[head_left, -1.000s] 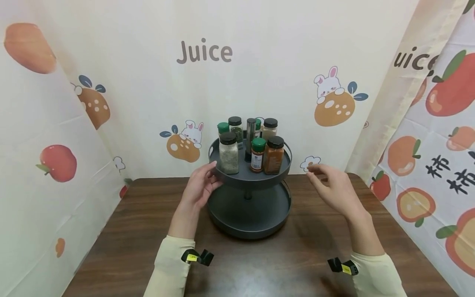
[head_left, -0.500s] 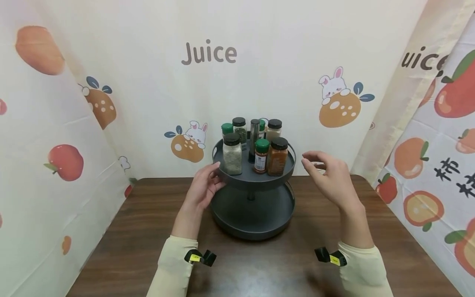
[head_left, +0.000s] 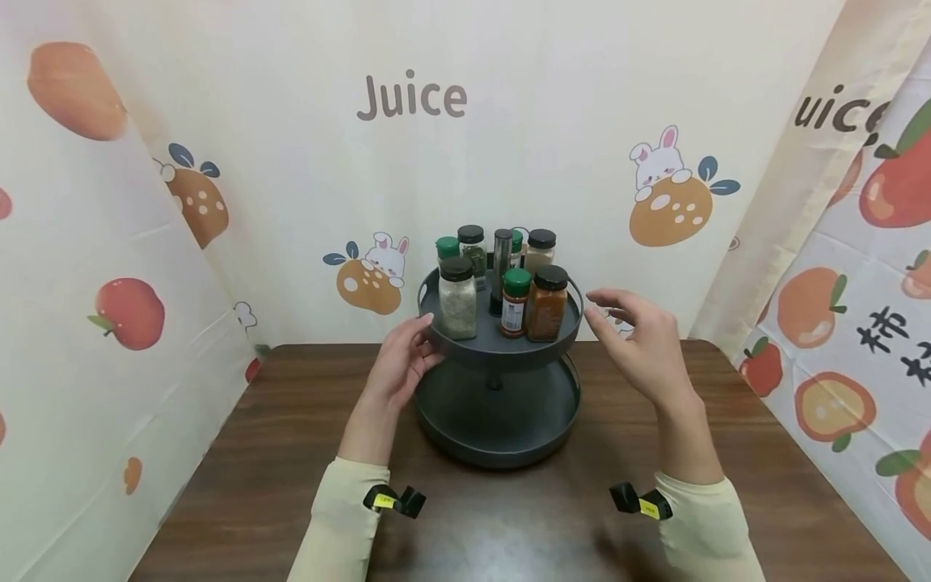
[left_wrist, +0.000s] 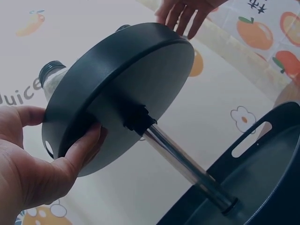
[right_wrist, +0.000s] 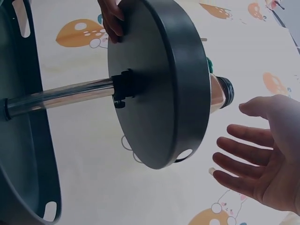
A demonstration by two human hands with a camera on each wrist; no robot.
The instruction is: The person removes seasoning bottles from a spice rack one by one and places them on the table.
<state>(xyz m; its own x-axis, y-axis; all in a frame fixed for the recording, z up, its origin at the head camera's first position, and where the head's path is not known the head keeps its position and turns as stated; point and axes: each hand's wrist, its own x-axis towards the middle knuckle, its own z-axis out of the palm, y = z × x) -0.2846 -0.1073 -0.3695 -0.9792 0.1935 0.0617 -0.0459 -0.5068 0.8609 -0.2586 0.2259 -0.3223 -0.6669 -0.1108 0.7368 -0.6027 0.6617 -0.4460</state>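
1. The brown word "Juice" [head_left: 411, 96] read clearly on the cream back curtain [head_left: 524, 162], which bore rabbits on orange fruit. Further right, a cut-off "uice" [head_left: 840, 111] showed.
2. On the white fruit-print curtain [head_left: 898, 267] at the right, the dark character "柿" [head_left: 886, 327] was legible, with another partly cropped below.
3. The small red-brown jar with a green cap [head_left: 513, 315] carried a pale label, its print too small to read. Yellow tags on the black wrist straps [head_left: 394, 501] were likewise unreadable.
4. A matte dark-grey, round, two-tier metal stand [head_left: 502, 352] stood upright at the middle of the brown wood-grain desk [head_left: 276, 453]. A shiny metal post [left_wrist: 178, 159] joined its tiers; oval slots pierced the raised rims.
5. On the upper tier, a clear jar of pale seasoning with a black lid [head_left: 458, 307] stood front left, and an orange-brown square jar with a black lid [head_left: 548, 311] front right. More green- and black-lidded jars stood behind.
6. The left hand [head_left: 398, 361] pinched the upper tier's rim between thumb and fingers. The right hand [head_left: 643, 339], fingers loosely spread and holding nothing, hovered just beside the opposite rim.
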